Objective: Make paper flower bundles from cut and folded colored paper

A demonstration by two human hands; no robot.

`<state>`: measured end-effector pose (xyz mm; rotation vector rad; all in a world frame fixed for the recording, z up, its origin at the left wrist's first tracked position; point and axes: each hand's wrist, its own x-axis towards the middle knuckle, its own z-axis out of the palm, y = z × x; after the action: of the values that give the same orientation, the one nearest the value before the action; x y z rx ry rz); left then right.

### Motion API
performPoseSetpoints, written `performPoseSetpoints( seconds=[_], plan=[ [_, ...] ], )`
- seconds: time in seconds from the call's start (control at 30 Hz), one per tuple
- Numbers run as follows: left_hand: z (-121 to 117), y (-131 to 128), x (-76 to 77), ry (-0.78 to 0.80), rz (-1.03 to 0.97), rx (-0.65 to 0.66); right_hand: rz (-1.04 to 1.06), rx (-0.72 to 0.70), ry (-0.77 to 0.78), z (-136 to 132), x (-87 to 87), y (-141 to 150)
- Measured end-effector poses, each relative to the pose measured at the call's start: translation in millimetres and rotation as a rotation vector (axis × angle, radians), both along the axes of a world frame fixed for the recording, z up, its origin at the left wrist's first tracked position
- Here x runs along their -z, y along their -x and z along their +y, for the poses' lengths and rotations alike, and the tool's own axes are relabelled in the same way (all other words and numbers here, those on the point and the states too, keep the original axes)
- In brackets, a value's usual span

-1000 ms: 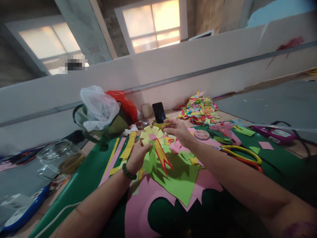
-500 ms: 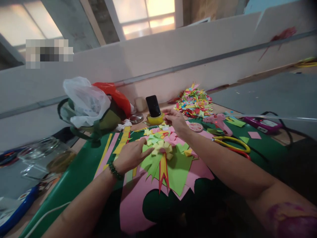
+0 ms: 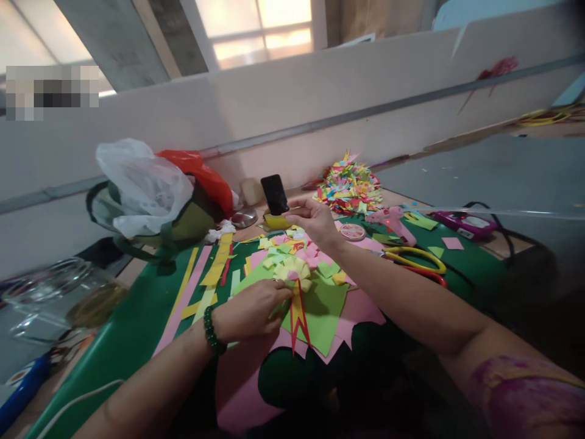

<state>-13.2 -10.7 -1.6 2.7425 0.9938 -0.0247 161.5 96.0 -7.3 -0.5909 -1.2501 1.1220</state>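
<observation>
My left hand (image 3: 260,305), with a dark green bead bracelet on the wrist, is closed at the lower left edge of a pale yellow paper flower (image 3: 291,269). The flower has a pink centre and a yellow-and-red forked paper tail (image 3: 299,317), and lies on green paper (image 3: 326,317) over pink paper (image 3: 242,384). Farther back, my right hand (image 3: 315,222) has thumb and fingertips pinched together just in front of a dark phone (image 3: 274,194) and a yellow tape roll (image 3: 276,222). Whatever its fingertips hold is too small to make out.
Yellow-handled scissors (image 3: 415,259) and a pink glue gun (image 3: 393,224) lie at right, near a purple device (image 3: 464,224). Behind is a colourful paper heap (image 3: 350,186). Paper strips (image 3: 185,299) and a bag with white plastic (image 3: 144,189) are at left.
My left hand has moved right and closed in at the flower, its fingers earlier stretched out. My right hand has shifted slightly left with its fingertips together. The view has turned slightly.
</observation>
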Motion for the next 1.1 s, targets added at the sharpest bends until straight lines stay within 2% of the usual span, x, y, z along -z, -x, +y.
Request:
performPoseSetpoints(
  seconds=[0.13,0.27,0.4,0.47,0.57,0.67,0.7,0.77,0.83,0.9,0.93,1.0,1.1],
  plan=[
    [-5.0,-4.3,-1.6,0.001,0.050,-0.002,-0.079,0.050,-0.032,-8.0,-5.5,0.3],
    [-9.1,-8.3,1.0,-0.027,0.068,-0.018,-0.111,0.056,-0.111,-29.8,-24.5,-1.0],
    [-11.1,-13.5,4.7,-0.059,0.129,-0.098,-0.217,-0.034,-0.239,-82.4,-51.6,-19.2],
    [-11.2,-14.7,6.2,-0.066,0.117,-0.092,-0.318,0.012,-0.308,-115.9,-58.6,-38.5],
    [-11.5,-13.5,9.5,-0.086,0.029,-0.047,-0.427,0.155,-0.392,-159.6,-50.8,-75.1],
    [-11.7,-9.5,12.5,-0.052,-0.022,-0.069,-0.511,0.326,-0.353,-181.3,-26.5,-115.3],
    [-11.6,-7.8,12.7,-0.027,-0.025,-0.074,-0.586,0.418,-0.310,-182.1,-17.9,-129.5],
    [-10.7,-4.1,10.9,0.016,-0.029,-0.066,-0.867,0.550,-0.167,-174.3,-3.3,-158.3],
    [-9.1,-0.2,6.5,0.061,-0.046,-0.046,-1.092,0.714,-0.015,-155.9,7.2,-185.3],
    [-7.1,3.6,0.6,0.105,-0.072,-0.029,-1.219,0.882,0.125,-131.4,14.7,-206.7],
    [-6.0,5.2,-2.3,0.128,-0.076,-0.025,-1.267,0.922,0.169,-118.4,17.8,-214.3],
    [-4.3,7.6,-7.3,0.178,-0.059,-0.030,-1.293,0.918,0.226,-93.4,22.8,-222.7],
    [-3.3,8.4,-11.7,0.229,-0.002,-0.057,-1.222,0.755,0.257,-61.2,27.4,-220.2]
  ],
)
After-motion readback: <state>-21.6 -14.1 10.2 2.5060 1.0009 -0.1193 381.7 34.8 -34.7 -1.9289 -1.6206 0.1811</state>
